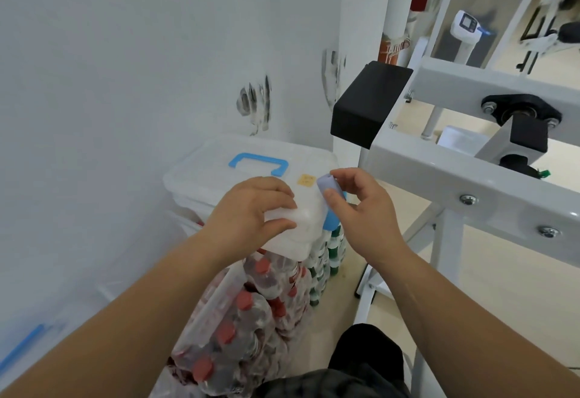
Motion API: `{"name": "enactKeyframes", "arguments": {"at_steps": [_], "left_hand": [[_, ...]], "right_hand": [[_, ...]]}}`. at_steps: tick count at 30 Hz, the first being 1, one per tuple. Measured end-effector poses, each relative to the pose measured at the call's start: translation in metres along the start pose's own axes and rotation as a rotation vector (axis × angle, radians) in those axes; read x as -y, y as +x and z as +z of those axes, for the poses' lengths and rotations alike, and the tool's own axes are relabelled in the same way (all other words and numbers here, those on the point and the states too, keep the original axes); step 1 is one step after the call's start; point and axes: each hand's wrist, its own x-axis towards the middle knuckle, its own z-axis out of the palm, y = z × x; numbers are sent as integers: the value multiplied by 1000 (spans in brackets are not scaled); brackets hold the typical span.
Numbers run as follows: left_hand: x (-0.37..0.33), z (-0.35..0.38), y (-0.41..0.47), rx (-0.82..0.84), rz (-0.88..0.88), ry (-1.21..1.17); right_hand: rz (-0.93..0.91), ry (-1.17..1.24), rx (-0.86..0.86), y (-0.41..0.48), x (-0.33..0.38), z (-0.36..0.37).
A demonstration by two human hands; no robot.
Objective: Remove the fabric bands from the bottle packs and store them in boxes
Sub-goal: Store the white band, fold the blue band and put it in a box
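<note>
Pinching a rolled lilac band (pixel 327 185) in my right hand (pixel 364 209) fingers; my left hand (pixel 248 209) fingers clamp the box lid (pixel 213 162) corner.

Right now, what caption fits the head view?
Left hand grips clear box above bottle packs; right hand pinches a lavender piece over it.

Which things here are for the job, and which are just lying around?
For the job: plastic box, held by the left hand; purple roll, probably a band, pinched by the right hand; red-capped bottle packs.
Just there: white metal frame; black block.
</note>
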Motion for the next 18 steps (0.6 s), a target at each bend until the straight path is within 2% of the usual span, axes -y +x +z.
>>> {"name": "enactKeyframes", "arguments": {"at_steps": [12,18], "left_hand": [[-38,-34,0,-58,11,63],[-55,-55,-16,-39,-63,137]], "right_hand": [[-130,44,-116,-9,35,-7],[-142,110,-22,-12,42,-2]]}}
